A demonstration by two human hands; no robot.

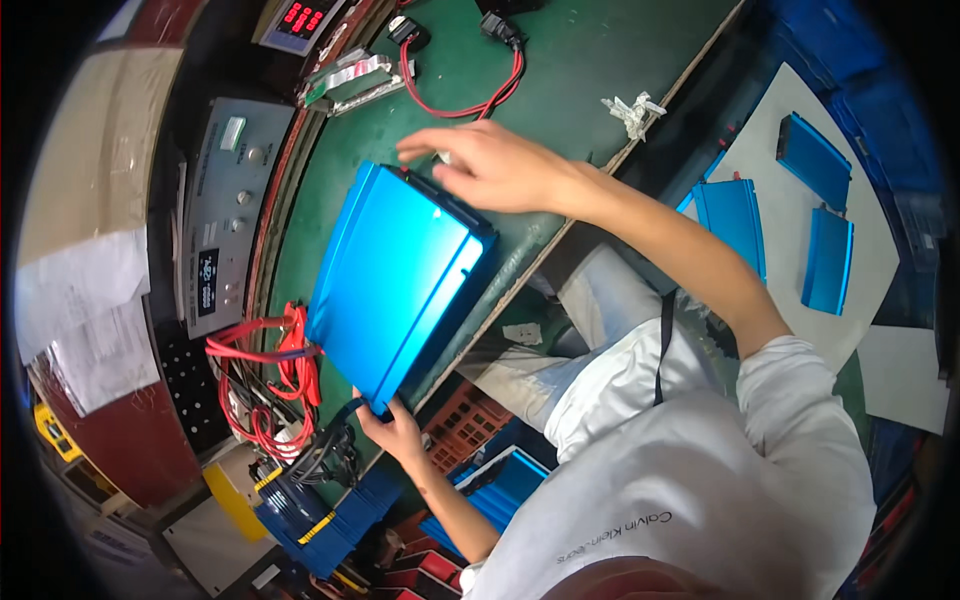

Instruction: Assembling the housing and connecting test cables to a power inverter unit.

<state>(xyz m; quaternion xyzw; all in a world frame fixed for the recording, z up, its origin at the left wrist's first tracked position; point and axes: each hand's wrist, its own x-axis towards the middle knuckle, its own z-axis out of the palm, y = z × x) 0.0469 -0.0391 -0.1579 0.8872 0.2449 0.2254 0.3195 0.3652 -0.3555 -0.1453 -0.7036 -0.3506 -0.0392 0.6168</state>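
A bright blue metal case (390, 285) with ribbed edges lies at a slant on the green workbench (570, 70). My left hand (392, 430) is closed at its lower end, fingers around the end of a black cable (335, 450) against the case; whether it is plugged in is hidden. Over the upper end my right hand (495, 170) hovers close, its fingers apart and index finger stretched out. A small red terminal (405, 171) shows on that end panel, partly behind the fingers. Red cables (290, 370) lie coiled beside the case's lower left edge.
A grey instrument (222, 215) with knobs and a display stands along the left. Red leads with black clips (505, 75) lie farther up the bench, near a crumpled white scrap (634, 115). More blue cases (732, 225) rest on a pale board (785, 240) at right. An orange crate (468, 425) sits below.
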